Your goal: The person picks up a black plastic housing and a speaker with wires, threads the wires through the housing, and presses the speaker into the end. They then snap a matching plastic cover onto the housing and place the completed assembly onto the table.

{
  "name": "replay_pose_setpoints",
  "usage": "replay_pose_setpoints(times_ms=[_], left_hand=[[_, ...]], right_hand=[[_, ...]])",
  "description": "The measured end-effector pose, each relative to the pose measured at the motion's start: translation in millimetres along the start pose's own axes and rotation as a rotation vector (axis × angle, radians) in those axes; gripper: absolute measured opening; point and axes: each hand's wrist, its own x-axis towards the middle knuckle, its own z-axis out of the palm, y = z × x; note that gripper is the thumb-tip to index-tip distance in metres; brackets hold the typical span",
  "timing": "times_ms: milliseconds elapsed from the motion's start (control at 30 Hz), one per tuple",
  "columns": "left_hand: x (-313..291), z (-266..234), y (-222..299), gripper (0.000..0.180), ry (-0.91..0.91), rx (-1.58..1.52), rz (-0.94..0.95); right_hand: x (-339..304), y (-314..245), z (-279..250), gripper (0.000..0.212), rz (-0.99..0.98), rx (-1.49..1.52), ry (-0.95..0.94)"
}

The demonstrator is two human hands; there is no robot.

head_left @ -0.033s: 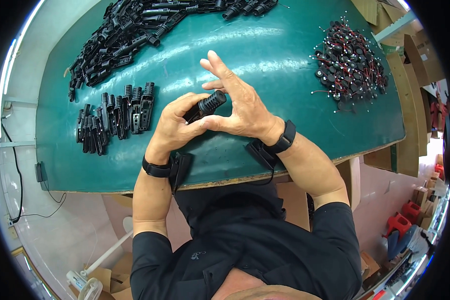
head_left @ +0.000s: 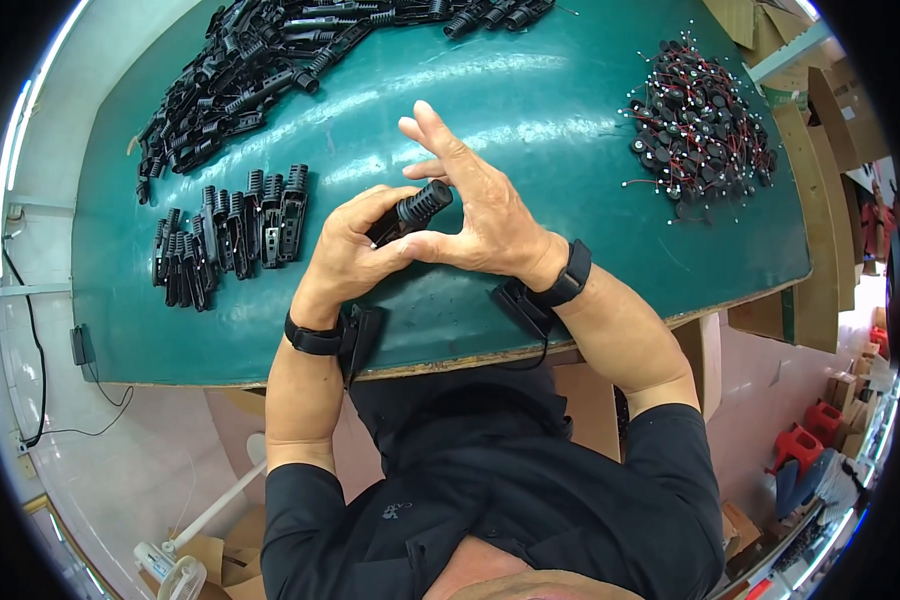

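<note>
My left hand (head_left: pixel 355 240) is closed around a black plastic housing (head_left: pixel 425 205) with a ribbed, rounded end. The ribbed end points up and to the right. My right hand (head_left: pixel 485 210) is beside it, its fingers stretched out and spread. Its thumb reaches to the near side of the housing, close to the left thumb; whether it presses there I cannot tell. The palm side of the right hand and part of the housing are hidden. To the left, several similar housings (head_left: pixel 235 230) lie side by side in a rough row.
A large heap of black housings (head_left: pixel 260 75) covers the far left of the green table (head_left: pixel 570 170). At the far right lies a pile of round black parts with red wires (head_left: pixel 700 125). Cardboard boxes (head_left: pixel 815 230) stand along the right edge. Red stools (head_left: pixel 798 447) are on the floor.
</note>
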Motion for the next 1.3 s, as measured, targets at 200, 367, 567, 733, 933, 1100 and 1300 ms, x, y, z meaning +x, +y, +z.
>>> replay_pose_setpoints(times_ms=[200, 367, 567, 733, 933, 1100, 1300], left_hand=[[4.9, -1.4, -0.4, 0.054, -0.025, 0.087, 0.037], [2.4, -9.6, 6.6, 0.052, -0.029, 0.127, 0.035], [-13.0, -0.4, 33.7, 0.044, 0.077, -0.198, -0.049], [-24.7, -19.0, 62.9, 0.044, 0.204, 0.45, -0.267], [-28.7, -13.1, 48.7, 0.05, 0.341, 1.105, -0.185], [-33.0, -18.7, 32.7, 0.051, 0.515, 1.16, -0.154], [-41.0, -22.4, 53.5, 0.051, 0.533, 1.153, -0.154]], right_hand=[[5.5, 0.8, -1.0, 0.124, -0.092, -0.065, -0.008], [9.6, -6.7, 4.2, 0.122, -0.078, -0.046, -0.038], [-5.9, -25.9, -10.1, 0.116, 0.074, -0.004, 0.044], [-11.0, -38.0, -12.4, 0.105, 0.095, -0.093, 0.072], [-23.1, -41.3, -19.9, 0.089, 0.128, -0.166, 0.105], [-24.3, -34.0, -24.7, 0.071, 0.052, -0.266, 0.103], [-19.7, -47.4, -16.0, 0.059, 0.198, -0.25, 0.126]])
